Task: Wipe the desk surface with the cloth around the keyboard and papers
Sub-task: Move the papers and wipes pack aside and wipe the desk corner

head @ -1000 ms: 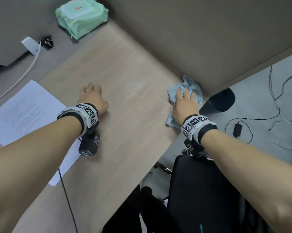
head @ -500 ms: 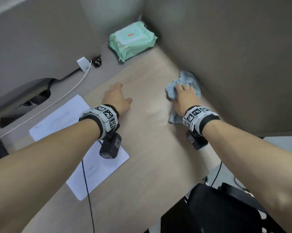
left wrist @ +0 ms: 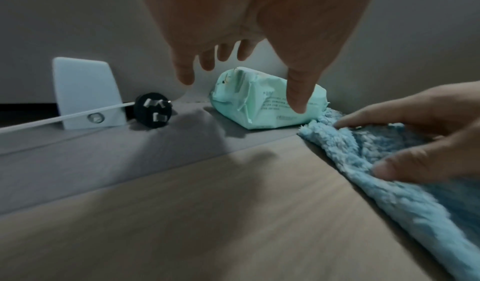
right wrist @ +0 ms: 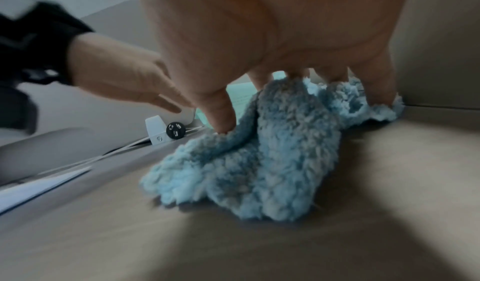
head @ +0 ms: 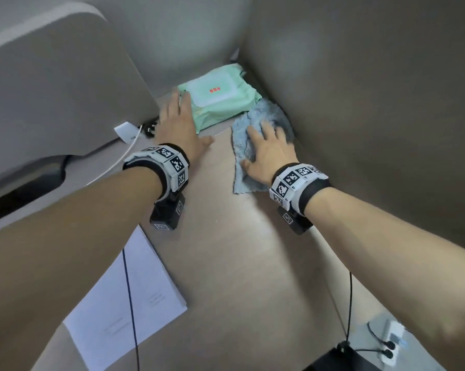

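Note:
A fluffy blue cloth [head: 242, 145] [left wrist: 376, 162] [right wrist: 259, 162] lies bunched on the wooden desk [head: 239, 263] in the far corner, against the right partition. My right hand [head: 269, 148] [right wrist: 285, 76] presses on it with spread fingers, thumb on its left edge. Its far edge touches a green wet-wipes pack [head: 220, 100] [left wrist: 259, 104]. My left hand [head: 176, 116] [left wrist: 233, 53] hovers with straight fingers at the pack's left end, holding nothing. White papers [head: 127, 303] lie near the front left. The keyboard is out of view.
A black plug [left wrist: 153, 111] and a white adapter [left wrist: 85, 92] with a white cable sit on the grey strip left of the pack. Beige partitions [head: 360, 103] wall the corner. A grey monitor back [head: 52, 89] stands at left. A power strip [head: 389, 341] lies on the floor.
My right hand slid the cloth along the partition from the desk's near edge into the far corner, up to the wipes pack. My left hand left the desk and reached to the pack.

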